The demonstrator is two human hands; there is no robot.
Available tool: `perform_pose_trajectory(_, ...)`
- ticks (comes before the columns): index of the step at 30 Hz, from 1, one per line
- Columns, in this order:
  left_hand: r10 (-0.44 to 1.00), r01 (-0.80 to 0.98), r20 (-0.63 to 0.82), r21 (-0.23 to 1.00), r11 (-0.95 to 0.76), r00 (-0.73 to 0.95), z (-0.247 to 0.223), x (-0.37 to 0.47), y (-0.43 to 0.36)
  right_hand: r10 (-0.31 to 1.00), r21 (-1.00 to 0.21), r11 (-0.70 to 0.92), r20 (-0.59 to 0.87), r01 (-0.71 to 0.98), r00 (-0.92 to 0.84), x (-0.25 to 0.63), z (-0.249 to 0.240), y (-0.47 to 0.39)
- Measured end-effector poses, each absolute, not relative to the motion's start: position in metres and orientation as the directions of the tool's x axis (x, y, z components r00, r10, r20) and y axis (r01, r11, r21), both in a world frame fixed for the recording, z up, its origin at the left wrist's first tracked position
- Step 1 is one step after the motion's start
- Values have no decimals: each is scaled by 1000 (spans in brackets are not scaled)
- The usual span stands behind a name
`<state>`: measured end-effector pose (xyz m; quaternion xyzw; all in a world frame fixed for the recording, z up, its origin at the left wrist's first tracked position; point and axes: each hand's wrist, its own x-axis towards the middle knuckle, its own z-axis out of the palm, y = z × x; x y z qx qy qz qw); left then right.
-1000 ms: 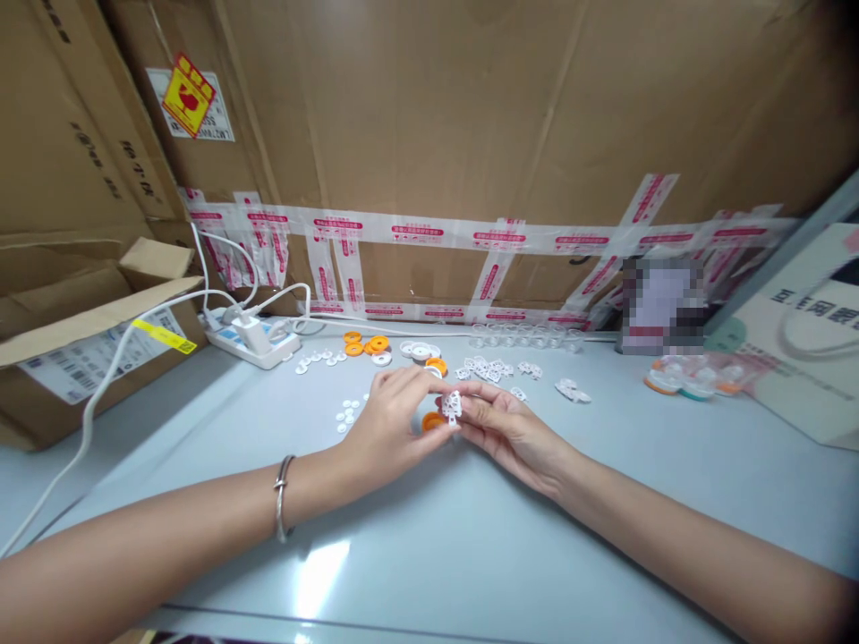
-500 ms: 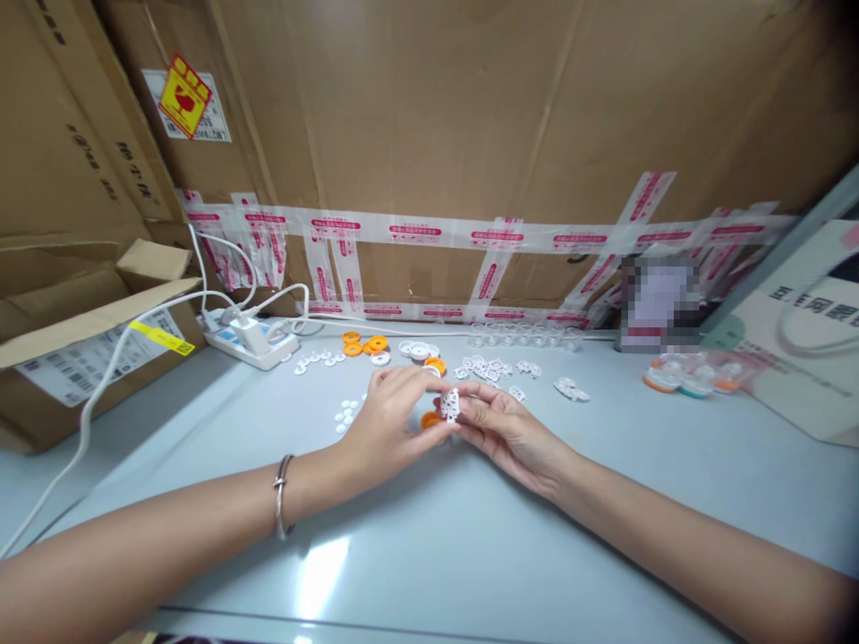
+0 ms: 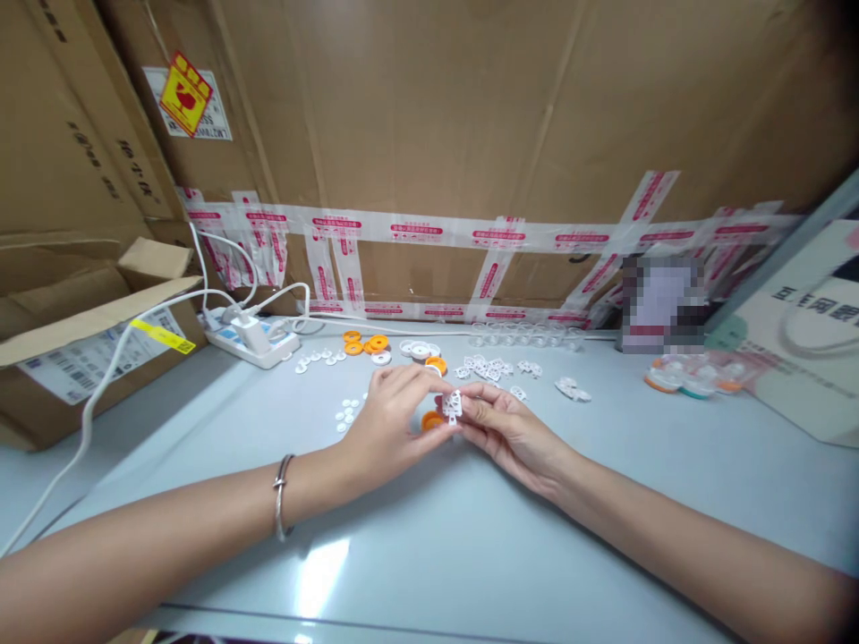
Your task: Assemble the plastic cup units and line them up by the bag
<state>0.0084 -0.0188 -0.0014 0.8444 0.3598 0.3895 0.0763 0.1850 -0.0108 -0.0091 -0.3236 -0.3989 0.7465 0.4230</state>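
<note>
Between my two hands, above the table, is a small white openwork plastic piece [image 3: 453,405]. My left hand [image 3: 393,411] pinches it from the left, forefinger at its top and thumb at its lower end. From the right, my right hand [image 3: 503,425] grips its edge between thumb and fingers. An orange ring-shaped cap [image 3: 430,420] shows behind the fingertips, partly hidden. Beyond my hands lie several similar white openwork pieces [image 3: 489,368], and a further orange cap [image 3: 436,365] is nearby.
Left of my hands are small white discs [image 3: 345,414], white knobbed parts [image 3: 320,358] and orange caps [image 3: 366,343]. Clear cups [image 3: 523,335] line the back. A power strip [image 3: 259,344] with cables and an open carton [image 3: 87,331] stand left; capped clear containers [image 3: 694,376] sit right.
The white openwork piece has turned slightly between my fingers, so its face shows at a different angle. Both hands stay nearly in place.
</note>
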Motion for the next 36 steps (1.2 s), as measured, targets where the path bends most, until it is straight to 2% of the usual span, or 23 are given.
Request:
perform_pose_trajectory(11, 687, 551, 568, 427, -717, 453, -1, 8, -17, 922, -931, -209, -86, -298, -378, 181, -4, -16)
perform_pose_trajectory(14, 704, 538, 477, 455, -710, 527, 8, -3, -10, 950, -967, -100, -24, -234, -310, 184, -7, -11)
perform_pose_trajectory(17, 730, 557, 326, 483, -675, 601, 12, -12, -5, 966, -991, 36, 67, -131, -248, 186, -11, -6)
perform_pose_trajectory(21, 755, 598, 207, 497, -629, 623, 5, -11, -3, 956, -993, 117, 119, -22, -267, 183, -13, -6)
perform_pose_trajectory(28, 778, 610, 207, 514, -603, 594, -5, -5, -4, 915, -978, 197, 159, 67, -371, 179, -16, -10)
perform_pose_trajectory(36, 789, 600, 197, 550, -580, 582, -5, -5, -4, 867, -908, 373, 268, 191, -419, 182, -19, -9)
